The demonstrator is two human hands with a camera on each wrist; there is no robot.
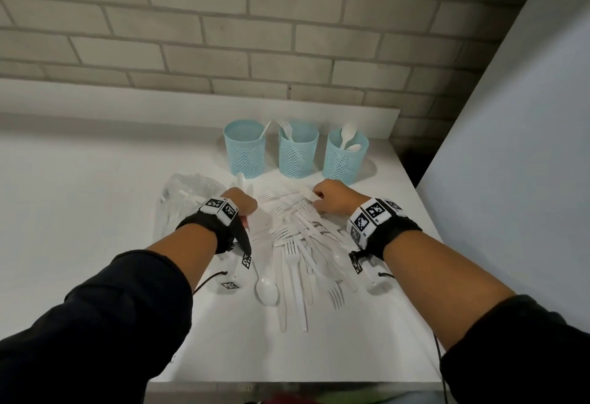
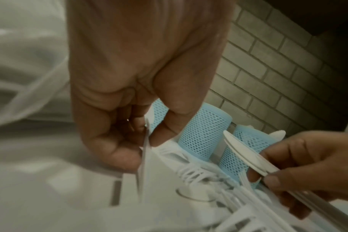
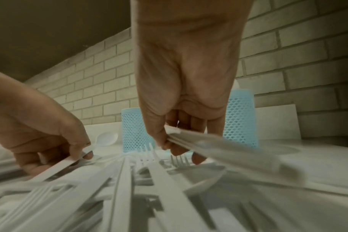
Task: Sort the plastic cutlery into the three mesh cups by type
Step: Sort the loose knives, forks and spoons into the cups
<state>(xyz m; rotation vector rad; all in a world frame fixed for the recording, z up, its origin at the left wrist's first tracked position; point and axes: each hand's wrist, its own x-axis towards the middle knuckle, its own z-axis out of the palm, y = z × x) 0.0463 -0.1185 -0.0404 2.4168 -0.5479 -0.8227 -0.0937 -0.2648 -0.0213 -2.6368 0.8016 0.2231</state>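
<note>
The right hand [image 1: 332,196] pinches a small bundle of knives [image 3: 218,149] between thumb and fingers, just above the far edge of the pile [image 1: 303,237]. The bundle's long axis runs back toward the wrist, with the blades pointing away toward the cups, as the left wrist view shows. The left hand [image 1: 241,204] is curled round a spoon [image 3: 106,138], pinching its handle low over the bench [image 1: 95,186]; the bowl points toward the cups.

Beyond both hands stand three mesh cups in a row by the wall. The left cup [image 1: 245,149] holds what looks like a knife, the middle cup [image 1: 298,151] forks, the right cup [image 1: 344,157] spoons. The coming move seems to turn on a crossing: the knives sit in the right hand, nearest the spoon cup, while their cup lies farthest left; the spoon sits in the left hand, while its cup lies farthest right. Each hand would have to reach diagonally past the other, so going one at a time looks safer.

The pile, mostly forks, lies between the forearms, handles largely running toward the person. A clear bag [image 1: 185,192] lies just left of the left hand
</note>
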